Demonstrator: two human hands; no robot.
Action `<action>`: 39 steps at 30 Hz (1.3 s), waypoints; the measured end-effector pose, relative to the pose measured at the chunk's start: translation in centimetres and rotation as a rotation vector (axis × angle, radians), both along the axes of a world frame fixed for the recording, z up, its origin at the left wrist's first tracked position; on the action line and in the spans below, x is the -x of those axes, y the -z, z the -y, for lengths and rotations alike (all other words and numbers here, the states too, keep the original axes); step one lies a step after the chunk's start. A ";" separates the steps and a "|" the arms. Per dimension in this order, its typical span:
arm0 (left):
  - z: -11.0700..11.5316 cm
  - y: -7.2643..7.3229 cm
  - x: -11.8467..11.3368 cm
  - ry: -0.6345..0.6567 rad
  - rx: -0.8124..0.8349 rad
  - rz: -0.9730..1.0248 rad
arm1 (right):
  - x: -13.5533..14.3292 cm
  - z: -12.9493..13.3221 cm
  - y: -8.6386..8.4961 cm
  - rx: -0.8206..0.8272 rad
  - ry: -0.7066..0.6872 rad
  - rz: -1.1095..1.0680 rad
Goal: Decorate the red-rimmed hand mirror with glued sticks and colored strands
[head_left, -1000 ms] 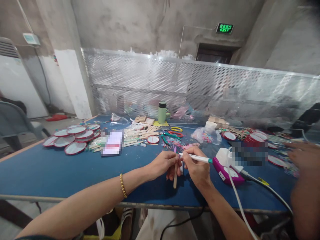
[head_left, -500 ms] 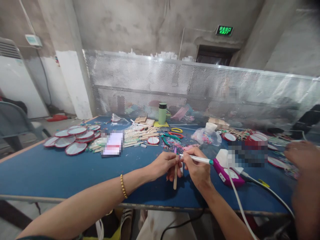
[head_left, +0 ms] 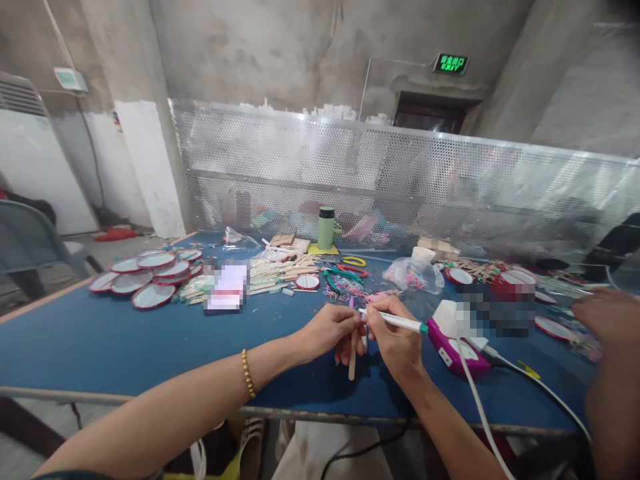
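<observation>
My left hand (head_left: 336,331) is closed on a flat wooden stick (head_left: 353,360), which hangs nearly upright with its rounded end downward. A small purple piece (head_left: 351,303) shows above my fingertips, and I cannot tell how it joins the stick. My right hand (head_left: 397,337) grips a white marker pen (head_left: 400,322) with a green end, its tip pointing left at the stick's top. The fingers of both hands are close together, hiding where tip and stick meet. Another thin whitish object (head_left: 365,339) shows between the hands; its kind is unclear.
Round red-rimmed discs (head_left: 153,295) are piled at the left, beside a phone (head_left: 227,287). Wooden sticks (head_left: 280,270), pliers (head_left: 334,283), scissors (head_left: 354,261) and a green bottle (head_left: 326,229) lie farther back. A purple power strip (head_left: 457,350) with cables is right. A co-worker's hand (head_left: 607,317) reaches in there.
Both hands stay at almost the same place, still holding the stick and the marker pen. The view has shifted very slightly.
</observation>
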State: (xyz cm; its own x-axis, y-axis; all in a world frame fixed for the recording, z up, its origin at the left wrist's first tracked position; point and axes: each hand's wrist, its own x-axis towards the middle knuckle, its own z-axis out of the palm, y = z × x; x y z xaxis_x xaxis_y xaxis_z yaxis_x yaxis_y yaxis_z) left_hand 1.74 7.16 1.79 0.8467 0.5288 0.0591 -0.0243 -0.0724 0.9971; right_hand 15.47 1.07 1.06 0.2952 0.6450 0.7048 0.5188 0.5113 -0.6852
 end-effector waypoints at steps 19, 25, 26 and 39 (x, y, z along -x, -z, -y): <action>0.0 0.0 -0.1 -0.005 0.003 -0.010 | 0.1 0.0 -0.1 0.007 -0.002 0.024; 0.0 0.0 -0.1 -0.005 0.007 -0.012 | 0.1 0.0 -0.2 0.008 -0.002 0.022; 0.0 0.0 -0.1 -0.003 0.007 -0.012 | 0.1 0.0 -0.2 0.011 -0.002 0.023; 0.0 0.0 0.0 -0.015 0.023 -0.021 | 0.0 0.0 0.1 0.019 0.004 0.038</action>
State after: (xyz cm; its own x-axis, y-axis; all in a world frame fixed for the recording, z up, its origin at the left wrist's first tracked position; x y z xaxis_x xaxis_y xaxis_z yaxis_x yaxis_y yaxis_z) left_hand 1.74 7.12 1.82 0.8398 0.5421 0.0294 -0.0026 -0.0501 0.9987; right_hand 15.47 1.08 0.93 0.2710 0.6574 0.7032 0.5463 0.4965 -0.6746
